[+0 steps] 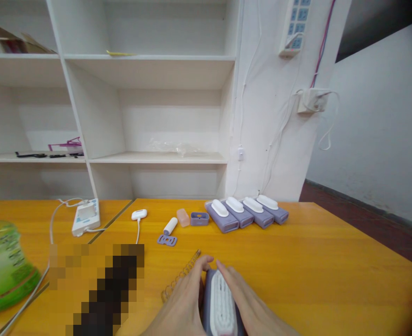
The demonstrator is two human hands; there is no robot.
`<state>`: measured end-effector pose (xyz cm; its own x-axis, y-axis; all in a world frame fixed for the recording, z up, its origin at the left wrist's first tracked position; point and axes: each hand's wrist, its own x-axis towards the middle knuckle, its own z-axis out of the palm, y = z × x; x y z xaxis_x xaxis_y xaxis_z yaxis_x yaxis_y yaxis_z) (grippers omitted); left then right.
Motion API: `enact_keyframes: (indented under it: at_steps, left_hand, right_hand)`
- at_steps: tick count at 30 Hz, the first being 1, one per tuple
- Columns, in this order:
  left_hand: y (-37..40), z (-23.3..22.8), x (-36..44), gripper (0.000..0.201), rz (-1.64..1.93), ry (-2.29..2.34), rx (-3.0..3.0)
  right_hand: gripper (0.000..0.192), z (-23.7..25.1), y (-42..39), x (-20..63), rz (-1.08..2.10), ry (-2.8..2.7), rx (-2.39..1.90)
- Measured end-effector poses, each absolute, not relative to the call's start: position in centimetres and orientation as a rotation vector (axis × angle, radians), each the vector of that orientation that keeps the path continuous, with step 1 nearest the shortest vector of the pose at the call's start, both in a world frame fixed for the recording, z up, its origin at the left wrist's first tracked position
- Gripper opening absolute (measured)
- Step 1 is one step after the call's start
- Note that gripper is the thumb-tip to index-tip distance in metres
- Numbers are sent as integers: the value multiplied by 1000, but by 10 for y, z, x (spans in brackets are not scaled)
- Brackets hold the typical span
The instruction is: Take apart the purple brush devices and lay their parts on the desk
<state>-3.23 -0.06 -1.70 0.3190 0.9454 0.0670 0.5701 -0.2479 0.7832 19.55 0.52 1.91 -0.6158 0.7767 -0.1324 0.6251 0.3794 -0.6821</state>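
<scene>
Green bottle: a translucent green plastic bottle [1,268] with a printed label is seen at the 9 o'clock edge of the orange wooden table [332,261].
Power strip: a white rectangular power strip [86,217] with a white cable is laid at 10 o'clock from the hands.
White plug: a small white oval adapter [139,214] on a thin cord is placed at 11 o'clock.
Wire spring: a coiled metal spring [180,275] is laid on the table, touching the left hand at its 11 o'clock side.
Left hand: the left hand [181,303] is pressed flat against the left side of the device, fingers extended, thumb at its top end.
Held device: a lavender rectangular plastic device with a white ribbed pad [222,303] is held between both hands at 6 o'clock, lying on the table.
Right hand: the right hand [250,303] is laid along the right side of the device, fingers straight, grasping it against the left.
Small parts: a white cylinder [170,226], a flat lavender frame [167,240], a pink translucent cap [182,217] and a lavender open casing [199,218] are grouped at 12 o'clock.
Finished row: four lavender blocks with white oval tops [246,212] are set side by side at 1 o'clock, near the white wall.
</scene>
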Motion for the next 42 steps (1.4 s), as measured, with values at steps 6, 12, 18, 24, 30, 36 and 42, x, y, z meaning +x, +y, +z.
enact_keyframes:
  at_steps: [6, 12, 18, 24, 30, 36, 42]
  left_hand:
    - [-14, 3, -23, 116, 807, 1392, 1863]
    - [-19, 16, -22, 125, 745, 1439, 1832]
    - [-15, 13, -28, 131, 761, 1184, 1654]
    - [-14, 7, -32, 147, 891, 943, 1532]
    - [-16, 12, -29, 140, 936, 1009, 1557]
    - [-14, 9, -24, 131, 932, 1031, 1517]
    - [-12, 7, -23, 129, 923, 1047, 1475]
  right_hand:
    - [96, 38, -5, 196, 1010, -2499, -1311]
    - [89, 36, -9, 199, 908, -2445, -1298]
    - [102, 27, 3, 203, 903, -2310, -1341]
    - [110, 18, 14, 209, 1172, -1968, -1190]
    - [77, 30, 20, 204, 1600, -1438, -989]
    - [56, 37, 16, 204, 1725, -1302, -972]
    - [54, 34, 15, 204, 1753, -1236, -984]
